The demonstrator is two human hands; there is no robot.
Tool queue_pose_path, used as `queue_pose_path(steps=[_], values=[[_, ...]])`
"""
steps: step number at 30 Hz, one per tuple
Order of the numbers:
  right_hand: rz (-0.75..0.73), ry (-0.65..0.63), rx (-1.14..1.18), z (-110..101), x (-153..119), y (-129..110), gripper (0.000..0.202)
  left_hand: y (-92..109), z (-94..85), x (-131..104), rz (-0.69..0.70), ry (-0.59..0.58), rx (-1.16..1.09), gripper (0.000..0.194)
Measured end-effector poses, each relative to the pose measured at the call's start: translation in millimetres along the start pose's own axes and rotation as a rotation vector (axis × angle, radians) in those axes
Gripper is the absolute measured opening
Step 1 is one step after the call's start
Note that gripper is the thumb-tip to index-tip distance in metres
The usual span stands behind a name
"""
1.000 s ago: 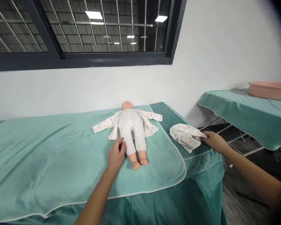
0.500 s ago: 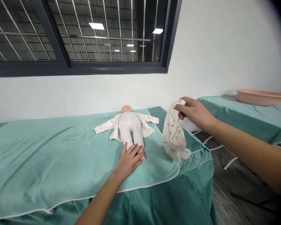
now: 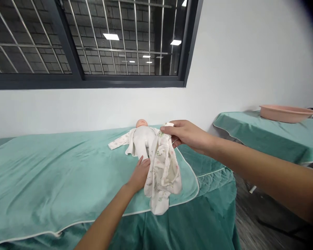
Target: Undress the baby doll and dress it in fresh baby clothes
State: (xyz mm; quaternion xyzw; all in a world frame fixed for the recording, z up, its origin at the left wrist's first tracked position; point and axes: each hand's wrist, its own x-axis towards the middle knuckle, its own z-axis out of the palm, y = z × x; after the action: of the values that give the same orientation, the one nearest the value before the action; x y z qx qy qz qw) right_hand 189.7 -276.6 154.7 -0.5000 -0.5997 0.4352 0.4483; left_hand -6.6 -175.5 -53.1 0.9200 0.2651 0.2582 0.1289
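Observation:
A baby doll [image 3: 141, 136] in a white garment and an open patterned top lies on its back on the green cloth, head toward the wall. My right hand [image 3: 189, 136] is closed on a small white patterned garment [image 3: 163, 166] that looks like trousers. It hangs down in front of the doll's legs and right side, hiding them in part. My left hand [image 3: 141, 173] rests at the doll's lower legs with its fingers apart; some fingertips are hidden behind the hanging garment.
Green cloth [image 3: 62, 173] with white piping covers the table. To the right, a second green-covered table [image 3: 266, 135] bears a pink basin [image 3: 284, 114]. Behind stand a white wall and a barred, dark-framed window [image 3: 130, 81].
My right hand has moved left, bringing the patterned garment from beside the doll to in front of its legs. My left hand stays at the lower legs. The view has shifted slightly.

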Motion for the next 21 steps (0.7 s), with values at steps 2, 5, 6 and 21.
queue_pose_path(steps=[2, 5, 6, 21], values=[[0.002, -0.031, 0.113, 3.2, 2.0, -0.2, 0.033, 5.7, -21.4, 2.5, -0.117, 0.095, -0.206, 0.034], [0.015, -0.009, 0.245, 9.2, 5.4, -6.0, 0.03, 28.7, -68.7, 7.6, -0.294, 0.438, -0.494, 0.038], [0.012, 0.006, 0.275, 11.7, 6.4, -9.7, 0.028, 40.0, -85.6, 8.7, -0.282, 0.517, -0.548, 0.037], [-0.309, 0.159, 0.207, 22.6, -0.3, -95.7, 0.028, 159.8, -216.8, 5.2, 0.087, 0.697, -0.076, 0.017]])
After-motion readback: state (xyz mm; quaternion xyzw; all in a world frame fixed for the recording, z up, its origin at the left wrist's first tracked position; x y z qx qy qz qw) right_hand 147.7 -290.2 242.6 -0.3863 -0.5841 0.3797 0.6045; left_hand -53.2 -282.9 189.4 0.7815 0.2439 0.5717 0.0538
